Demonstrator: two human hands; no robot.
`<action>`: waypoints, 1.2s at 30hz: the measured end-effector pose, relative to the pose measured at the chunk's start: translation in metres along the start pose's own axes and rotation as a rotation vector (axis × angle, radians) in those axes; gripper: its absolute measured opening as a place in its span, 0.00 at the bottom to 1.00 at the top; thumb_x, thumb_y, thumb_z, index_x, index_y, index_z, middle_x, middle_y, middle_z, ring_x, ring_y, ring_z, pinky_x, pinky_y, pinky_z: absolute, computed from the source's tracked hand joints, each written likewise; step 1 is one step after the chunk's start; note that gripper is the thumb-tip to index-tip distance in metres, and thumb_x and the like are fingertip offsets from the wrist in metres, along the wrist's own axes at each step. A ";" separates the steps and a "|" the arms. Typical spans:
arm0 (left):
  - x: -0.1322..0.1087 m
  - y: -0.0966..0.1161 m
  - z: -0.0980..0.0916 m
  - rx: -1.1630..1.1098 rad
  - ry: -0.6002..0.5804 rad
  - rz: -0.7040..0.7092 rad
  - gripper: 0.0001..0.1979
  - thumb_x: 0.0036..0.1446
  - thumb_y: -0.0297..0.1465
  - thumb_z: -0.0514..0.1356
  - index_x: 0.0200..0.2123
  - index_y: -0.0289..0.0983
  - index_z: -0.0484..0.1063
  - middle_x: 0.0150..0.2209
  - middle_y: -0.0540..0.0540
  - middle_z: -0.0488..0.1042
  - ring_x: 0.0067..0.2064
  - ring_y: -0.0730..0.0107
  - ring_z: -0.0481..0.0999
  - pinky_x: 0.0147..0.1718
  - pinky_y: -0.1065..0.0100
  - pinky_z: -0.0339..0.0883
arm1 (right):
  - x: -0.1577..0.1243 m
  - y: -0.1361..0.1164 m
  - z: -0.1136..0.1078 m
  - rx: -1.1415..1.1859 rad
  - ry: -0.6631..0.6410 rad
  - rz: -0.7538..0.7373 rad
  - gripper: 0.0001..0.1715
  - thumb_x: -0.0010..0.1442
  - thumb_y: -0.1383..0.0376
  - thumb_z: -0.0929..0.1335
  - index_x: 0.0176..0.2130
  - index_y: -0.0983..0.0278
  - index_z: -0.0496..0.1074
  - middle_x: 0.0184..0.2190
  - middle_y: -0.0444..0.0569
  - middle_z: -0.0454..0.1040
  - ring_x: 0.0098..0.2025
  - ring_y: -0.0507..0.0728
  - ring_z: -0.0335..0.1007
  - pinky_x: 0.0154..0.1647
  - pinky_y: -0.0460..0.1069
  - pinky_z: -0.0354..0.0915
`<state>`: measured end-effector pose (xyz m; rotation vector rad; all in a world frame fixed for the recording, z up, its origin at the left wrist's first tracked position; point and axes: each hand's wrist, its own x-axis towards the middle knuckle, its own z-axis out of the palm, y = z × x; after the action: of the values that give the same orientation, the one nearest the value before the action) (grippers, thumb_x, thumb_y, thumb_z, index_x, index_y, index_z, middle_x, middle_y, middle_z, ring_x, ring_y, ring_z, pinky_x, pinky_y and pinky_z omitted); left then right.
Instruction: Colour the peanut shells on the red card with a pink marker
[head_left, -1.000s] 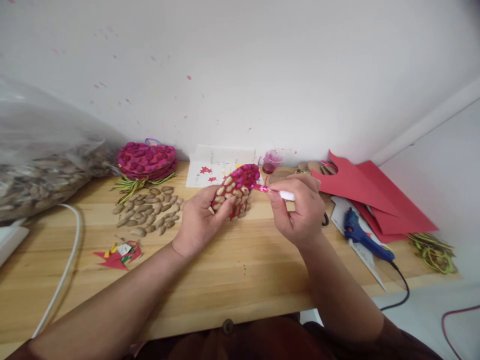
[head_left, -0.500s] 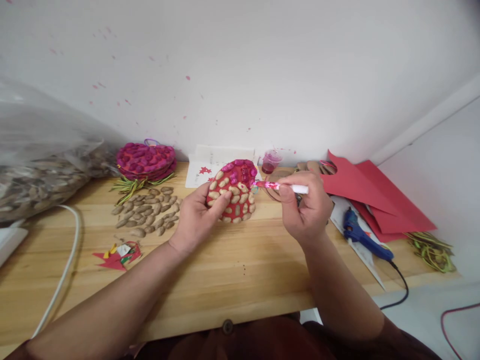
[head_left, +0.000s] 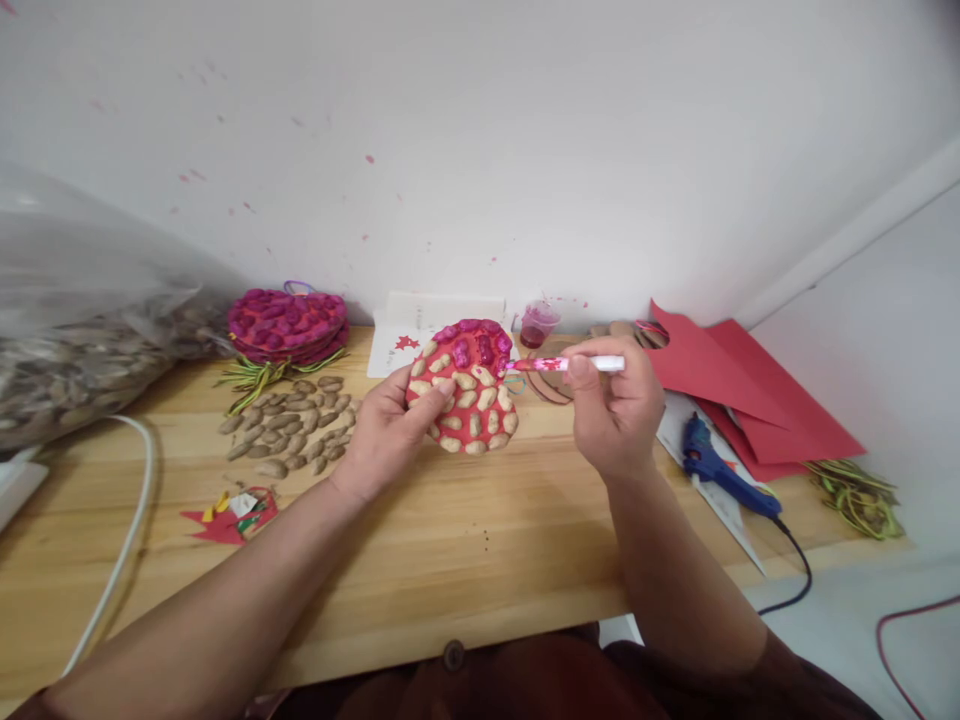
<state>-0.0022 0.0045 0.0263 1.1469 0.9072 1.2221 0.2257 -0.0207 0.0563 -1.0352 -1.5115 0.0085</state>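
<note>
Round red peanut-studded disc (head_left: 462,387), glossy magenta toward one o'clock, was held mid-view; left hand (head_left: 391,425) gripped its eight o'clock edge; right hand (head_left: 619,408) pinched a slim white pink-smeared stick (head_left: 556,364) at three o'clock.

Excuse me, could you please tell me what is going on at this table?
A person's left hand holds a red disc covered with peanuts. The right hand holds a white-handled paintbrush, its pink tip at the disc's right edge. Peanuts along the top and upper right are magenta; the lower ones are unpainted. A clear plastic cup with pink liquid stands near the wall, and loose peanuts lie to the left.
</note>
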 end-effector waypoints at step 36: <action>0.005 -0.003 0.001 -0.423 -0.008 -0.289 0.17 0.45 0.33 0.80 0.36 0.34 0.81 0.32 0.45 0.84 0.30 0.69 0.81 0.33 0.70 0.78 | 0.011 -0.003 0.003 0.212 0.013 0.147 0.19 0.69 0.48 0.70 0.36 0.60 0.73 0.22 0.39 0.67 0.24 0.49 0.62 0.25 0.46 0.61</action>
<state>0.0003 0.0092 0.0241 0.6579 0.7322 1.1017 0.2234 -0.0143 0.0654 -0.9699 -1.3873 0.2597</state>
